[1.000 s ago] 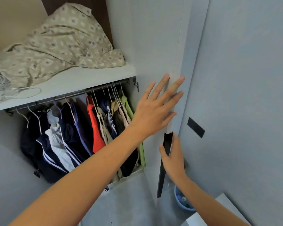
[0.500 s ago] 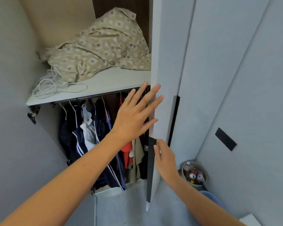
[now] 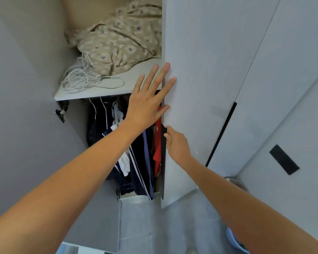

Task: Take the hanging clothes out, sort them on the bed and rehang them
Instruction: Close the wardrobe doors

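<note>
Dark navy, white and red clothes (image 3: 136, 154) hang on hangers under a shelf inside a grey wardrobe. The right wardrobe door (image 3: 195, 74) stands partly swung across the opening and hides the clothes further right. My left hand (image 3: 147, 101) is spread flat with straight fingers, its fingertips against the door's edge. My right hand (image 3: 176, 143) grips the black handle strip (image 3: 162, 162) on that door's edge, lower down.
On the shelf (image 3: 128, 83) lie a crumpled beige patterned cloth (image 3: 121, 41) and a coil of white cable (image 3: 79, 77). The left door (image 3: 22, 107) stands open at the left. A blue bin (image 3: 235, 241) sits on the grey floor at lower right.
The right door has swung left across the opening, covering more of the hanging clothes. Both hands stayed on the door and moved with it; the view shifted right.
</note>
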Demonstrator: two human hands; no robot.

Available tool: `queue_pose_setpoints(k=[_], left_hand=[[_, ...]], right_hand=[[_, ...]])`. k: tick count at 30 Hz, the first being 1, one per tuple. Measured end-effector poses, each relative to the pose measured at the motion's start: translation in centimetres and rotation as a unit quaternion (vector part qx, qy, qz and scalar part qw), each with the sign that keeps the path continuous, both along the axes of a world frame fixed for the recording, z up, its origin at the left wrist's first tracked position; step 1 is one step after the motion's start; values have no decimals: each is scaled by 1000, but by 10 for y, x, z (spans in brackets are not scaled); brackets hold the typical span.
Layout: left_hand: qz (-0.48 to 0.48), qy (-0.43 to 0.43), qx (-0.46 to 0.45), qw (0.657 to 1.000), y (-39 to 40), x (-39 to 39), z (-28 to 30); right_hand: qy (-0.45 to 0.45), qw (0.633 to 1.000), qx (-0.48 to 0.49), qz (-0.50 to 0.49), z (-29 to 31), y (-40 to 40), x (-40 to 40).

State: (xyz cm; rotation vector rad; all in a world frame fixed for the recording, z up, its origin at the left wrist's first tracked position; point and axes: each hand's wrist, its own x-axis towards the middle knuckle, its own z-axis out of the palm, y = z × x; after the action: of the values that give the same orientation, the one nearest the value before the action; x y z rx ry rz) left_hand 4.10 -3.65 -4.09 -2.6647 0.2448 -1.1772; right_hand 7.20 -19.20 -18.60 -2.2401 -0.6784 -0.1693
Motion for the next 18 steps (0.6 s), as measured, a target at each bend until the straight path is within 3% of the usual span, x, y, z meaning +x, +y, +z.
queue_pose_setpoints(k=[8, 18], left_hand=[[81, 10, 6, 997, 23, 32, 6], [142, 20, 7, 990, 32, 66, 7]], right_hand=[[-10, 999, -36, -16, 5, 46, 41], [-19, 1000, -1, -9, 12, 72, 74]])
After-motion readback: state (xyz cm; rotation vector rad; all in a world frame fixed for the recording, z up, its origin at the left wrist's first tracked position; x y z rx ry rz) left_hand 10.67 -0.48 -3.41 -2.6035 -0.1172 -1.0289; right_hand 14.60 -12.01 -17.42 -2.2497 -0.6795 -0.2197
